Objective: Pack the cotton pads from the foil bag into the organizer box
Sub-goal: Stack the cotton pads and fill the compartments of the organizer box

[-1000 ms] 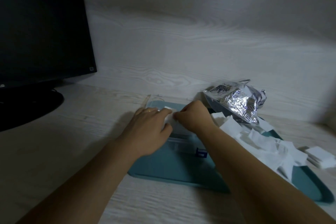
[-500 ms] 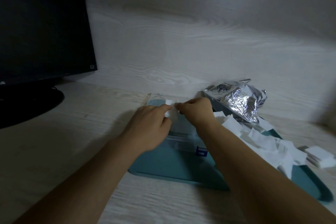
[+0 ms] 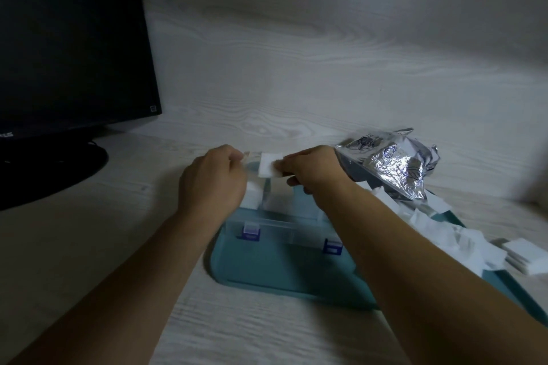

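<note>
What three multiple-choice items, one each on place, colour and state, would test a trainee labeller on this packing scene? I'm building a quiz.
1. Where is the foil bag?
A. right of the box
B. left of the monitor
C. inside the box

2. What colour is the tray?
A. red
B. teal
C. yellow

3. What is the right hand doing?
A. lying flat on the table
B. gripping the monitor
C. pinching a white pad

Answers: 1 A, the bag lies right of the box. 2 B, its bare floor shows teal. 3 C, a pad sits between its fingertips above the box.
</note>
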